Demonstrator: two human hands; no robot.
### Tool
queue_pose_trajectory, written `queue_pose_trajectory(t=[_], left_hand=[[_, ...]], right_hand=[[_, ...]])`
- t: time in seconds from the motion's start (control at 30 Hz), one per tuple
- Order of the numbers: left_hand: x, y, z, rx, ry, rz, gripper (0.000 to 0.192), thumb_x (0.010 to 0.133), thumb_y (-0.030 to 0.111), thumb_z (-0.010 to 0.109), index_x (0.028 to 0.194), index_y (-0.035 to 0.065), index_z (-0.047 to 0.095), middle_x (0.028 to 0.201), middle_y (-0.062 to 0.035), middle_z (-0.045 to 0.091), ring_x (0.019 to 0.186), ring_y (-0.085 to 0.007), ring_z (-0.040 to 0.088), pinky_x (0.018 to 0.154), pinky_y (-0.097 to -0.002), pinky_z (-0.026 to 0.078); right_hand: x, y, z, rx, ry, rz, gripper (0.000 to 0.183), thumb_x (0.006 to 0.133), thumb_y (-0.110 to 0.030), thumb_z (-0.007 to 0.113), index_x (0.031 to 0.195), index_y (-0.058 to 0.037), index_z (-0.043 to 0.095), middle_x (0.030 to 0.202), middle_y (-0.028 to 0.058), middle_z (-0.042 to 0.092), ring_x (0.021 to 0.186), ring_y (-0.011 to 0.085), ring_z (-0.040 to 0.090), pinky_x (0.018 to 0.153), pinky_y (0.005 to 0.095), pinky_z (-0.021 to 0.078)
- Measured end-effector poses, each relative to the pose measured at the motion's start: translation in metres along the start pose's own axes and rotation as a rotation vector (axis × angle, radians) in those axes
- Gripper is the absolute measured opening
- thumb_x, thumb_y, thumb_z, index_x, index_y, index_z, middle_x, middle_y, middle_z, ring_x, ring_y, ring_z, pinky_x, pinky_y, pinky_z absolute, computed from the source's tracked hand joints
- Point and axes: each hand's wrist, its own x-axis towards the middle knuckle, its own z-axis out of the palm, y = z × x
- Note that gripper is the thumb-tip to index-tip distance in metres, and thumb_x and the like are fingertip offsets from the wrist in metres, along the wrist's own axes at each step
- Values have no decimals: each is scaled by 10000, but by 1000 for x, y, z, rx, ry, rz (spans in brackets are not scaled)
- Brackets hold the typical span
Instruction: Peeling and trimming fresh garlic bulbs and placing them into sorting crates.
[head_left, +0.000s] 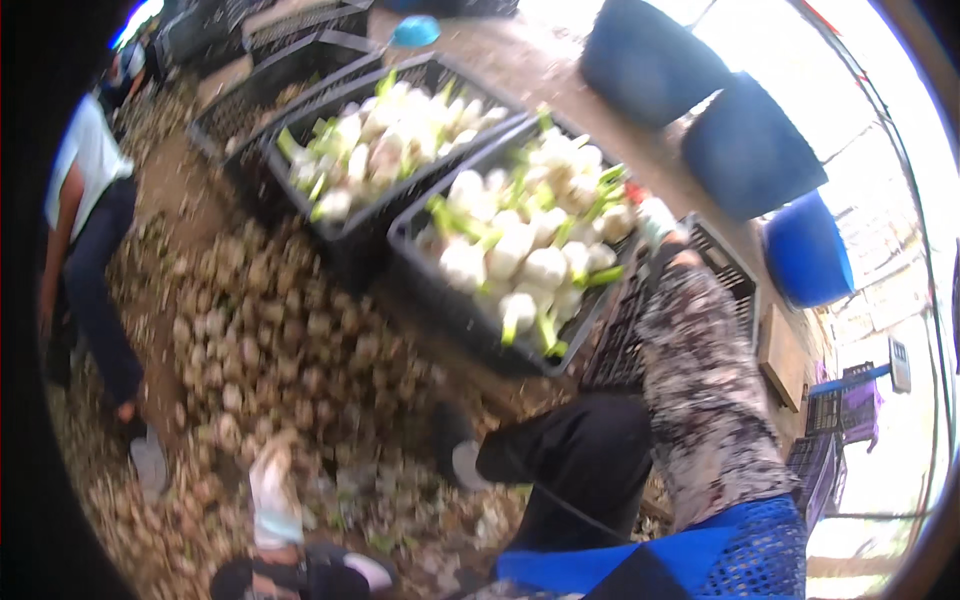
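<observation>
A white glove covers my right hand, which reaches to the right edge of a black plastic crate heaped with trimmed white garlic bulbs with green stems. Something small and red shows at its fingers; blur hides whether they hold anything. Lower left, my left hand, also gloved, is at the near side of a large pile of loose garlic bulbs. Its fingers are blurred, and I cannot tell whether a bulb is in them. A second black crate of white bulbs stands beside the first.
An upturned black crate lies under my right forearm. Dark blue drums and a brighter blue one stand upper right. A person is at the left. A wooden board and a turquoise bowl lie farther out.
</observation>
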Motion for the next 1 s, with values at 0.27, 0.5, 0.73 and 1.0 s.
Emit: queue_pose_trajectory(t=[0.27,0.5,0.73,1.0], left_hand=[[9,10,-25,-1006,253,-624,291,918,176,533,1129,-12,599,983,-78,645,790,-141,620,678,-281,507],[20,18,-30,-1044,252,-638,291,882,172,549,1102,-10,612,971,-70,645,763,-133,596,702,-282,488],[-1,17,-57,-1016,261,-647,271,884,154,547,1088,-7,623,953,-60,654,800,-132,605,732,-265,493],[-14,-7,-67,-952,298,-684,348,885,175,543,1182,-5,554,1012,-69,618,793,-158,618,670,-292,522]], right_hand=[[-178,-189,-81,938,-153,-657,395,917,-258,499,1207,6,545,1190,96,592,1074,157,564,892,266,451],[-335,-269,97,192,-758,-940,459,792,-397,632,1026,-3,596,980,210,625,918,367,596,806,402,474],[-407,-215,310,-169,-767,-367,584,758,-215,680,1268,-21,470,1275,219,490,1115,370,519,919,415,446],[-421,-293,215,1468,-1199,1,337,846,-144,651,1115,21,533,1029,86,612,907,181,607,760,351,529]])
